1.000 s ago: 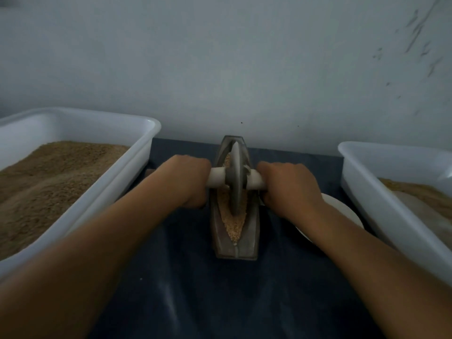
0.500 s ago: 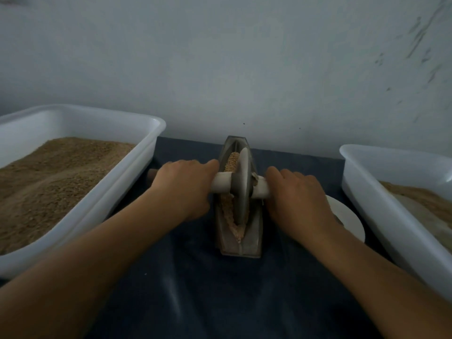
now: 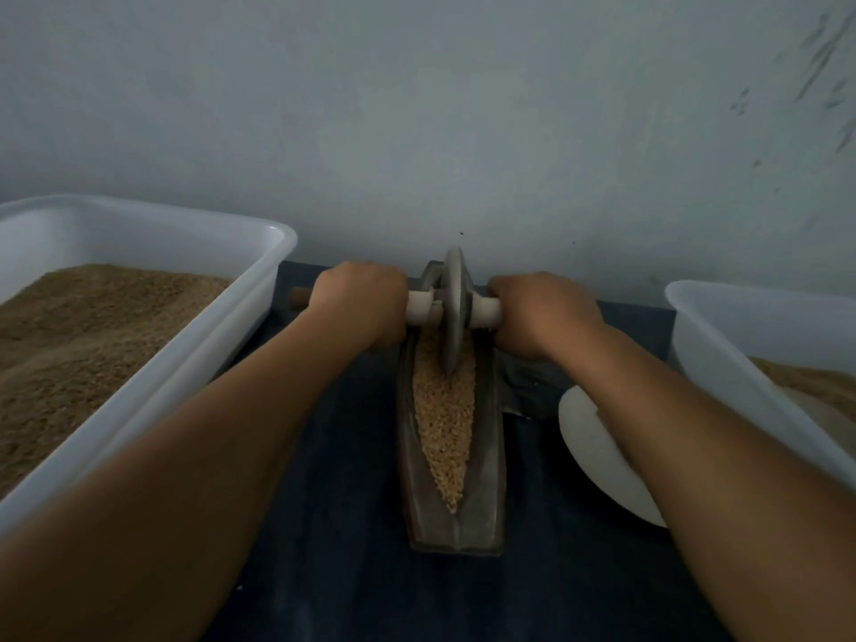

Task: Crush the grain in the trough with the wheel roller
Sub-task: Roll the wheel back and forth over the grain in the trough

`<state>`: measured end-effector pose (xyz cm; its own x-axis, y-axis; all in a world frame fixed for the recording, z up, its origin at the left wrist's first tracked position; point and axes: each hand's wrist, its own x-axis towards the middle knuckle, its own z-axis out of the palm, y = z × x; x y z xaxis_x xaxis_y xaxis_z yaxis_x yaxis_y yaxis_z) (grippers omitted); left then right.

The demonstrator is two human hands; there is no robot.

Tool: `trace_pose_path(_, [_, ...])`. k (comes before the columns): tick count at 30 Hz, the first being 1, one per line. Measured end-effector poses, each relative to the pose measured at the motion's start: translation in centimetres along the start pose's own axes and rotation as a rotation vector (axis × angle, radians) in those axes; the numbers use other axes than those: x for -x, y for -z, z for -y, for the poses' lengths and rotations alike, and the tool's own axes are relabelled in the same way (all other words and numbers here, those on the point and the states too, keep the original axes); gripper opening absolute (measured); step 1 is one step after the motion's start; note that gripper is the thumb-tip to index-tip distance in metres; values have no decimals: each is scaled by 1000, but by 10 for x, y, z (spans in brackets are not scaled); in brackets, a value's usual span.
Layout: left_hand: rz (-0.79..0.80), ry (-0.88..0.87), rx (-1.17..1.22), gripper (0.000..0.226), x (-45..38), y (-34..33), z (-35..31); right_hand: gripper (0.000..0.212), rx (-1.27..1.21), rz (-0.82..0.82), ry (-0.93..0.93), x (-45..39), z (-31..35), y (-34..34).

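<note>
Item: our left hand (image 3: 359, 304), fingers curled fully round the pale handle (image 3: 419, 309) on the left side of the wheel roller (image 3: 456, 308); fingertips hidden beneath

Item: our right hand (image 3: 544, 312), closed the same way round the handle's right end, knuckles up

Item: handle, a smooth pale bar lying crosswise, left to right; a brown wooden tip (image 3: 298, 297) shows past the left hand

Item: wheel roller, a dull grey metal disc, upright on edge, thin rim facing us, standing in the far end of the trough (image 3: 451, 521), its lower rim in the grain (image 3: 442, 424)

Item: trough, dark worn metal, boat-shaped, long axis running from us toward the wall (image 3: 417, 108), near end blunt

Item: grain, coarse tan granules filling the groove, tapering to a point near us

Item: two white plastic tubs, left (image 3: 185, 363) and right (image 3: 722, 359), each holding brown meal; white plate (image 3: 588, 447) under the right forearm; dark blue cloth (image 3: 343, 549) beneath all
</note>
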<state>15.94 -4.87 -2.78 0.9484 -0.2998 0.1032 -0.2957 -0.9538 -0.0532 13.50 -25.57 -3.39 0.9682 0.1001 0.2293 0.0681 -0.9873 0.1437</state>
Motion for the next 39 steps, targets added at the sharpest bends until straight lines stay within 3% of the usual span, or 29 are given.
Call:
trace_pose_path(12, [-10,-60,-72,42,63,4,-6,29,-27,-145,56,76,14,1])
trace_pose_path(20, [56,-124,-45,41,112,19,0,30,44,-351,91,147,36,23])
trace_pose_path(28, [11,-114,-30,35,100,12,-3,34,1,-390,67,135,29,9])
trace_pose_path(33, [26,-49,2,31,64,3,-5,28,79,-300,37,78,18,-6])
trace_pose_path(39, [7,-33,-26,32,15,8,-7,22,-34,-132,-9,20,3,-16])
